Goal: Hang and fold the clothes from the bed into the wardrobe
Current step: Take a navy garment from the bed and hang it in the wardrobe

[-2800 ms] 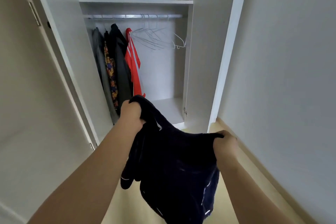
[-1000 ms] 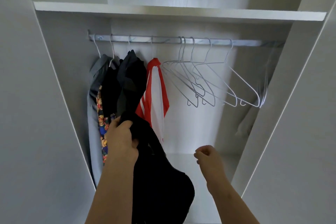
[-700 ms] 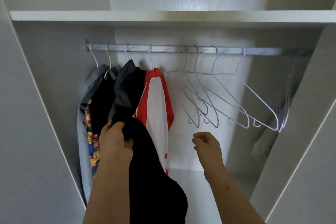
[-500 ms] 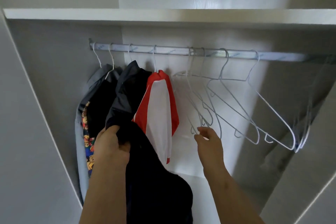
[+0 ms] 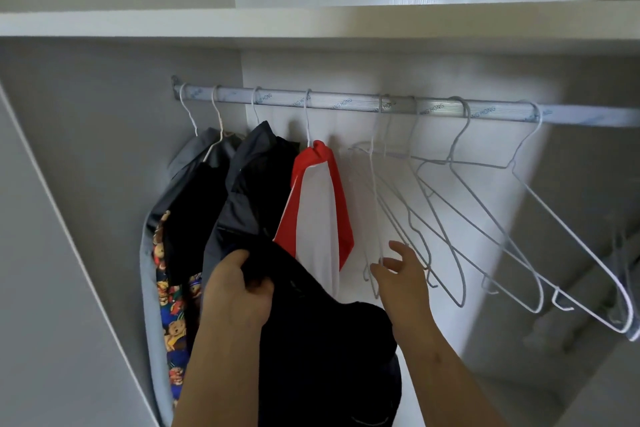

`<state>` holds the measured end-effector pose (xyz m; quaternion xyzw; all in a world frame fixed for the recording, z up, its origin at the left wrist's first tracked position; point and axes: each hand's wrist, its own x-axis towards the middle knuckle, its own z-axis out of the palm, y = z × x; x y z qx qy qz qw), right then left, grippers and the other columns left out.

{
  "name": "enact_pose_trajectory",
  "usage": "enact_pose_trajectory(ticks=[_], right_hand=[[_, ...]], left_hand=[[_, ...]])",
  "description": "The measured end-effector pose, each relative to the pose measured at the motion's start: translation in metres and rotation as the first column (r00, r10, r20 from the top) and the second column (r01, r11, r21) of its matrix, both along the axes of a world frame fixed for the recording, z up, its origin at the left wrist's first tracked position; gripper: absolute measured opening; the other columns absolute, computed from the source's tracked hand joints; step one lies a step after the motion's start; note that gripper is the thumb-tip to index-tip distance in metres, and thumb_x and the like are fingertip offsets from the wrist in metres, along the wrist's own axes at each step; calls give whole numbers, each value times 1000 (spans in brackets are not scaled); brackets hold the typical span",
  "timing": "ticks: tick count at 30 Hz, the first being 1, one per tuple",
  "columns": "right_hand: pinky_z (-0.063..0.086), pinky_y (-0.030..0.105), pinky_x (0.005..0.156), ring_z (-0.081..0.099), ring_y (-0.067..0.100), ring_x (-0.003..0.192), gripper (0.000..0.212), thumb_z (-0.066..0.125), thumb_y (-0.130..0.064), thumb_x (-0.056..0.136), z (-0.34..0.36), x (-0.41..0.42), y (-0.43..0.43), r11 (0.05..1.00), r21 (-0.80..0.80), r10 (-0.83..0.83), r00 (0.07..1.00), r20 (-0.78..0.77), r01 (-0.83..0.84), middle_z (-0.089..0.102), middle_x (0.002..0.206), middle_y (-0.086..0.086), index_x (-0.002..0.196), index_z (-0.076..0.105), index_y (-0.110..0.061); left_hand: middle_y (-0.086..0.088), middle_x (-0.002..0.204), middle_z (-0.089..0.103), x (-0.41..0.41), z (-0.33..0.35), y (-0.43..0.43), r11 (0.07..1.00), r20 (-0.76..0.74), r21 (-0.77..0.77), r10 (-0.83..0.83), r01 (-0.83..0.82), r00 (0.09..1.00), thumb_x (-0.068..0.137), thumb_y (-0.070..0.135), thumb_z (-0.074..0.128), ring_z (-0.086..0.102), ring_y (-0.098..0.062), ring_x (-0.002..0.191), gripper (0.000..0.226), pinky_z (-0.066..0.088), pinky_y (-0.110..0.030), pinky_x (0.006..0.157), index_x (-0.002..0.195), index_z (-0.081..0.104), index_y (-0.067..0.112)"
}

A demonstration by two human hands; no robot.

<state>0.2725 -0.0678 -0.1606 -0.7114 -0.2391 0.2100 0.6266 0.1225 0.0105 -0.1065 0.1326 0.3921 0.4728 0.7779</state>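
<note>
**White wardrobe (image 5: 62, 253), dark top (image 5: 322, 340) in hand**

Head view: a shelf (image 5: 311, 22) sits just above the rail (image 5: 346, 107). Under the left part of the rail hang some clothes (image 5: 194, 218), the last one a red and white shirt (image 5: 318, 215). Under the right part hang bare wire hangers (image 5: 485, 218). Below the rail, in front of the clothes, the left hand (image 5: 239, 295) grips the dark top tight, and the top droops down. The right hand (image 5: 401, 274) is below the rail too, fingers spread loose at the bottom of the nearest bare hanger, holding nothing.
</note>
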Motion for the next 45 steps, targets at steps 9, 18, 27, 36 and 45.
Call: enact_pose_trajectory(ticks=[9,18,27,36,45], right_hand=[[34,16,39,37,3,41,17,43,-16,96,17,-4,35,995,96,-12,992,-128,25,42,58,-4,86,57,-15],[30,10,34,39,1,30,24,46,-14,95,33,-9,55,958,267,-86,994,-73,102,42,35,-16,75,59,-19],[27,18,45,25,4,40,46,58,-12,89,-17,-21,57,970,239,-55,998,-8,55,28,44,-7,52,32,-17],[29,11,40,30,4,35,54,60,-16,86,-73,-26,15,996,-81,33,986,162,-20,28,35,-10,38,35,-24],[21,16,45,26,7,39,45,60,-25,81,-102,-12,-51,921,-387,61,962,265,48,30,37,-8,41,39,-24]], left_hand=[[-11,120,57,-4,6,32,999,66,-33,-41,43,997,96,8,43,55,-23,99,34,40,-27,91,130,49,4],[-8,109,59,-14,3,62,994,79,-33,-100,103,992,96,11,44,55,-19,92,31,41,-26,85,126,51,6],[-7,52,61,-8,-9,76,952,-181,124,-254,278,950,88,9,50,56,-20,56,23,50,-27,51,68,60,4],[-5,112,57,25,-34,75,739,-475,325,-412,590,778,85,5,53,61,-23,93,57,50,-27,57,129,42,40],[2,148,32,66,-44,54,513,-620,390,-467,765,630,90,0,48,53,-21,114,68,55,-31,82,137,34,46]])
